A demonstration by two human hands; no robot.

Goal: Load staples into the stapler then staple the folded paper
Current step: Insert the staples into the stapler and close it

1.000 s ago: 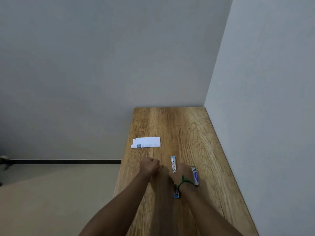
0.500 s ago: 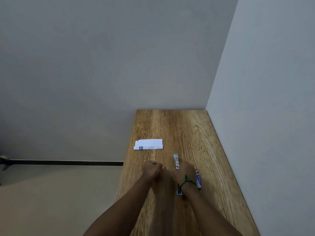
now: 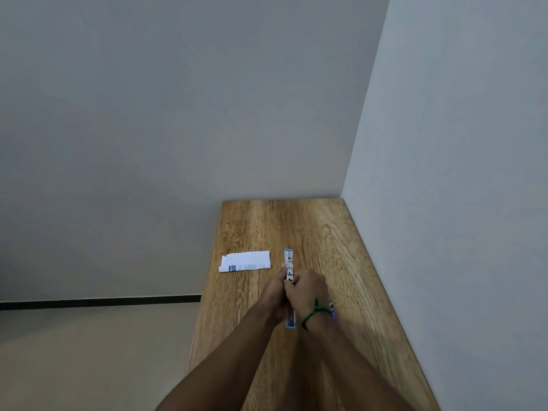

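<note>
1. Two hands meet at the stapler (image 3: pixel 288 261), which lies opened out flat on the wooden table (image 3: pixel 320 232).
2. Right hand (image 3: pixel 309 287) grips its middle.
3. Left hand (image 3: pixel 274 292) is curled against the same spot; I cannot tell what it holds.
4. Folded paper (image 3: pixel 246 261) lies left of the stapler, apart.

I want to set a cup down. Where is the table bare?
The far end of the table, between the back wall and the folded paper and stapler tip, is bare. So is the strip between the right hand and the side wall. Crowded: the middle, where left hand and right hand grip the stapler, small box by the wrist.
</note>
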